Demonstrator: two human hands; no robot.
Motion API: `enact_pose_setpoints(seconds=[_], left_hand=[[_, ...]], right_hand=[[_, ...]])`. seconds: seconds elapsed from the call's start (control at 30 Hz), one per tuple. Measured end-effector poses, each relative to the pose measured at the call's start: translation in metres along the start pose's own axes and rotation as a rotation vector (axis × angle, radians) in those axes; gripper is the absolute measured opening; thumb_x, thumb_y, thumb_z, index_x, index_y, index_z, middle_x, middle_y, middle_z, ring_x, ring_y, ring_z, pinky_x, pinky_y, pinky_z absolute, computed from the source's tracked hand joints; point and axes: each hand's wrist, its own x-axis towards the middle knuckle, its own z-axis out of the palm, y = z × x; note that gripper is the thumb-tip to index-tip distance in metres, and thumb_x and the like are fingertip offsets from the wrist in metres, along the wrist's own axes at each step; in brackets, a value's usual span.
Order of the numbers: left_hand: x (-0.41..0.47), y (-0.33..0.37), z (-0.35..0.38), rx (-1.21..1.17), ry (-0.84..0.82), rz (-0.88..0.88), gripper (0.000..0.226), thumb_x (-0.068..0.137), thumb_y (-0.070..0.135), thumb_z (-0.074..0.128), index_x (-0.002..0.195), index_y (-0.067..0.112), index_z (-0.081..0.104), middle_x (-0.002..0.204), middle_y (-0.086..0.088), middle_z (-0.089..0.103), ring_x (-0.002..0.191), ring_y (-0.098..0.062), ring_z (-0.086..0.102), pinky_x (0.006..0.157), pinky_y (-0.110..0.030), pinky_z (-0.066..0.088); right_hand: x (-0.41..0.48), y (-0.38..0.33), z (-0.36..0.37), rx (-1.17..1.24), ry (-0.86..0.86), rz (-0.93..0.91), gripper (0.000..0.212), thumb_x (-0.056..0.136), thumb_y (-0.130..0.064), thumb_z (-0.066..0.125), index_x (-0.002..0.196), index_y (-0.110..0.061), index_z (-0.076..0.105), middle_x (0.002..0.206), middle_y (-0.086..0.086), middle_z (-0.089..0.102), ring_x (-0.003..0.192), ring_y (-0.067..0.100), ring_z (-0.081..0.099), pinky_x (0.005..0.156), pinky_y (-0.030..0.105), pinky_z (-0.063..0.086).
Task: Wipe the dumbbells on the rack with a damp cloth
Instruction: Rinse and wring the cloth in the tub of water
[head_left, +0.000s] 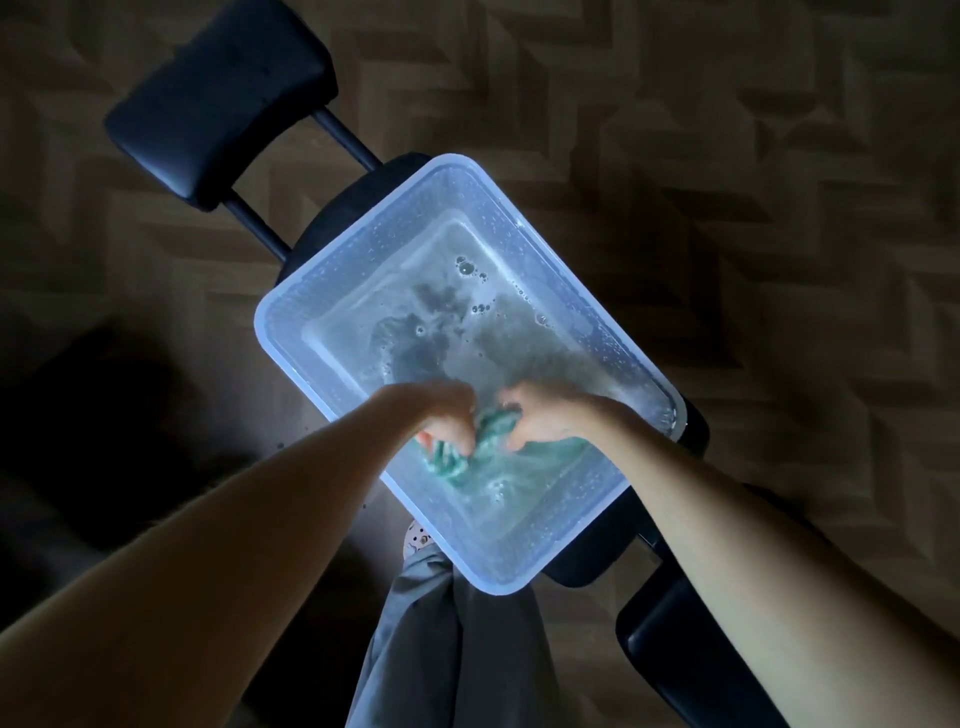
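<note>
Head view, looking straight down. A translucent plastic tub (291, 306), rectangular with rounded corners, sits diagonally across the dark seat of a black bench (582, 566). The tub holds shallow, cloudy water (457, 332), with a few bubbles (465, 267) near its far end and droplets on its inner walls.

Both bare forearms enter from the bottom corners and meet over the near half of the tub. The left hand (447, 415) has its fingers curled down round one bunched end of a teal cloth (491, 431). The right hand (537, 415) clasps the other end in the same way, thumb side turned toward the left hand. The two hands lie just beside each other, knuckles nearly touching, and the cloth bridges them. The cloth is wet and crumpled. Its lower folds trail in the water toward the tub's near right wall, and the part inside each fist is hidden.

A black padded rest (218, 104) on two dark bars stands beyond the tub at upper left. A second black pad (675, 649) shows at lower right. Grey trousers (457, 649) hang below the tub's near corner. The floor (727, 156) is dim brown parquet in a chevron pattern.
</note>
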Motion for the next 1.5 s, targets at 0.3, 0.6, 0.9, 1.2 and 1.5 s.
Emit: enact_pose_setpoints(seconds=[0.3,0.6,0.9,1.2,1.5], left_hand=[[0.014,-0.004,0.021,0.113,0.357,-0.134,0.031,0.090,0.006,0.051,0.121,0.004,0.055,0.127,-0.013,0.055,0.120,-0.029,0.052,0.093,-0.033,0.045],[-0.042,0.010,-0.016,-0.306,0.479,0.063,0.020,0.082,0.012,0.056,0.101,0.014,0.063,0.097,-0.007,0.059,0.091,-0.022,0.054,0.067,-0.022,0.037],[-0.116,0.024,-0.039,-0.595,0.679,0.299,0.025,0.082,-0.009,0.046,0.099,0.006,0.056,0.095,-0.011,0.058,0.091,-0.023,0.055,0.076,-0.031,0.048],[-0.116,0.020,-0.016,-0.674,0.506,0.196,0.041,0.077,0.008,0.072,0.115,0.014,0.058,0.100,-0.002,0.063,0.093,-0.018,0.059,0.080,-0.024,0.046],[-0.123,0.015,-0.034,-0.615,0.764,0.153,0.018,0.077,-0.003,0.058,0.089,0.010,0.056,0.077,-0.001,0.054,0.071,-0.015,0.050,0.043,-0.008,0.039]], right_hand=[[0.008,0.008,0.015,-0.300,0.161,0.106,0.007,0.086,-0.007,0.053,0.090,-0.004,0.058,0.077,0.004,0.054,0.070,0.019,0.055,0.053,0.023,0.039],[-0.025,-0.012,0.003,0.388,0.280,-0.101,0.047,0.081,-0.010,0.068,0.118,-0.011,0.039,0.090,-0.003,0.044,0.087,0.015,0.049,0.062,0.020,0.039],[-0.087,-0.044,-0.021,0.700,0.434,-0.267,0.016,0.085,-0.005,0.062,0.071,-0.012,0.061,0.072,0.005,0.058,0.073,0.020,0.053,0.065,0.030,0.039],[-0.133,-0.056,-0.038,1.361,0.335,-0.495,0.019,0.090,0.004,0.040,0.091,0.000,0.059,0.077,0.008,0.067,0.072,0.017,0.066,0.071,0.027,0.053],[-0.090,-0.029,-0.016,1.057,0.352,0.032,0.043,0.085,0.010,0.045,0.126,-0.001,0.041,0.110,0.016,0.056,0.096,0.024,0.061,0.081,0.033,0.054]])
